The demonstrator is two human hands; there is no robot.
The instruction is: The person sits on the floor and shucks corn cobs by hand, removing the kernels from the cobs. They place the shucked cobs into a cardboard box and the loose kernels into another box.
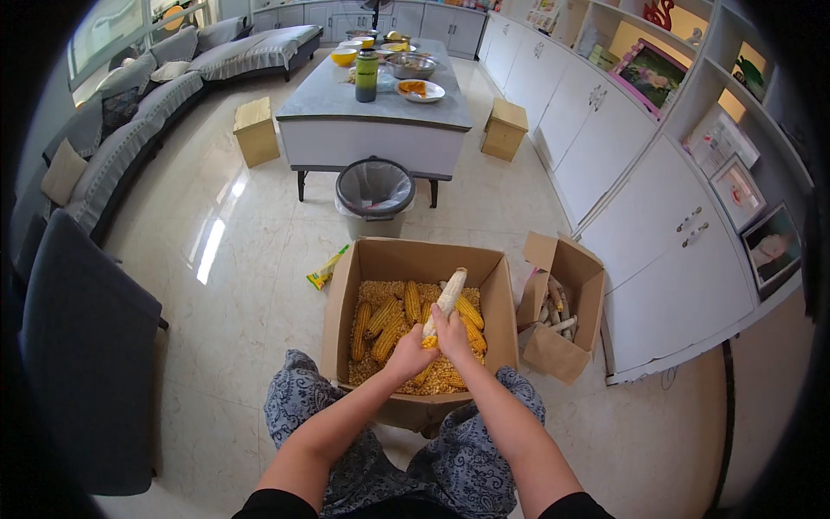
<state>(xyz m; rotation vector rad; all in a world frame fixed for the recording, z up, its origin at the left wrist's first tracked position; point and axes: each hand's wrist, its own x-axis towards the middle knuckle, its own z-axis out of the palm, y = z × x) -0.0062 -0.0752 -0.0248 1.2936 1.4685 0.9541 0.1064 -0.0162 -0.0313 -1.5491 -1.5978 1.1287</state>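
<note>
- Grey bin (374, 188), black liner, before the tabletop (432, 108).
- Bowls and green bottle (367, 74) on tabletop.
- Two wooden stools (256, 130) flank it.
- Grey sofa (130, 112) along left wall.

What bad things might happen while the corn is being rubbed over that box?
Kernels could fly past the big cardboard box onto the shiny floor, since both hands, left hand and right hand, grip the nearly bare cob high above it. The box, resting against the knees, might also tip.

Bright daylight, floor glare, fisheye edges.
</note>
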